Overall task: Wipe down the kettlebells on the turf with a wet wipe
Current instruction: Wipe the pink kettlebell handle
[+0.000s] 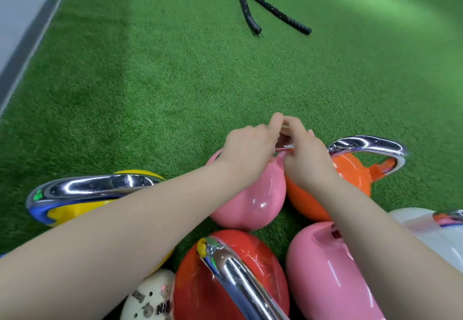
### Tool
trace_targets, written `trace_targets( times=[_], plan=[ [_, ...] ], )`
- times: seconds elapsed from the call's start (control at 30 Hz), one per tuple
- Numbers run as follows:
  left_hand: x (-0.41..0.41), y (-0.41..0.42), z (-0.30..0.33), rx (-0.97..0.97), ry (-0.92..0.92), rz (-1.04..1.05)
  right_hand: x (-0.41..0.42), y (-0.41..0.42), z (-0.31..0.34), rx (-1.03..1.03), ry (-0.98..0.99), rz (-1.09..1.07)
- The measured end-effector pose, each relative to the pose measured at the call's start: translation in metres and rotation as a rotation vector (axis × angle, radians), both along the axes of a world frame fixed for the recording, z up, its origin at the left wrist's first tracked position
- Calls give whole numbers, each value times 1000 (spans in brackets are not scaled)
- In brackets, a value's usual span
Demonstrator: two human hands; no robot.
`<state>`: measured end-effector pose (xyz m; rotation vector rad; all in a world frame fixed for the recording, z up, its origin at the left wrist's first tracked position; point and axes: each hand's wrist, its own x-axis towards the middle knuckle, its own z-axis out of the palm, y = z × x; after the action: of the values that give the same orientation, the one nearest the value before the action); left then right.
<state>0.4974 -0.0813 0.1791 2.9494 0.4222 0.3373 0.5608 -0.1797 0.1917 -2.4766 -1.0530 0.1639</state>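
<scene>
Kettlebells (253,194) are standing in a tight cluster on the green turf (155,89), and both hands are working at the handle of the far pink one.

The left hand (246,148) and the right hand (304,159) are meeting over that chrome handle, fingers (275,120) curled and touching at the tips; they are seeming to pinch something small, but I cannot tell if it is the wipe (it is hidden). I judge the wiping of this handle is going on; next the body needs rubbing. The orange kettlebell (350,169) is touching the pink one, so little room is remaining there, while open turf is lying ahead, up to the black ropes (255,6).
</scene>
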Motion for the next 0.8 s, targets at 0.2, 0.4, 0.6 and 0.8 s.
trace_targets(
  times=[0.2,0.4,0.6,0.8],
  plan=[
    [-28,12,-3,-388,-166,-139,4,1,6,20,24,61],
    [-29,24,-6,-585,-220,-109,6,-4,-3,102,-67,49],
    [-30,33,-3,-664,-91,-166,11,-20,-8,72,-188,-155],
    [-28,30,6,-674,-131,-220,-3,-9,-3,152,-313,147]
  ],
)
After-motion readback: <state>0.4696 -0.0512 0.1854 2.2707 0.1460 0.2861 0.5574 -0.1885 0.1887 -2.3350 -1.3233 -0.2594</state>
